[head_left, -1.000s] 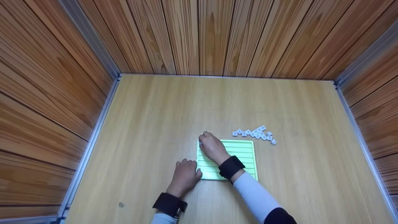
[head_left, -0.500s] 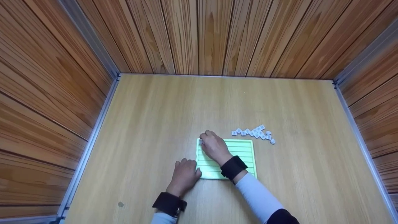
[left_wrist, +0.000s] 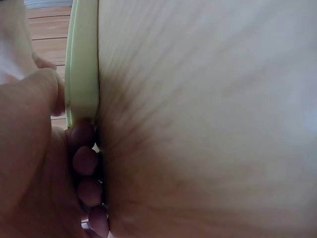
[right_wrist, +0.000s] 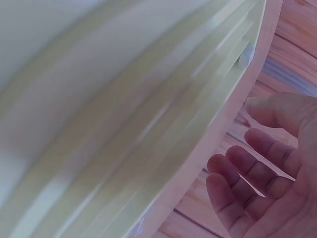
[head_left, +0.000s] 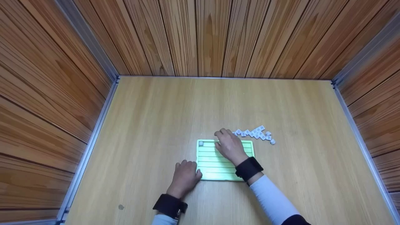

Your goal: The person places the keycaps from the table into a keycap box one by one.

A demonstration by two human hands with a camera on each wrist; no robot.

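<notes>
A light green ridged tray (head_left: 225, 176) lies on the table. My left hand (head_left: 185, 176) grips its near left corner; in the left wrist view the thumb lies on the rim and the curled fingers (left_wrist: 85, 160) bunch at the edge. One small white cube (head_left: 201, 143) sits in the tray's far left corner, also visible as a pale cube (right_wrist: 246, 55) in the right wrist view. Over the tray's far edge is my right hand (head_left: 231, 145), its fingers (right_wrist: 257, 158) loosely bent and apart with nothing between them. Several white cubes (head_left: 257, 133) lie just beyond the tray.
Wood-panelled walls (head_left: 212, 37) with metal edging enclose the table (head_left: 162, 118) at the back and both sides. A small grey spot (head_left: 121, 207) marks the tabletop at the near left.
My right hand has let go of the small cube at the tray's far left corner and moved right towards the loose cubes. My left hand stays at the tray's corner.
</notes>
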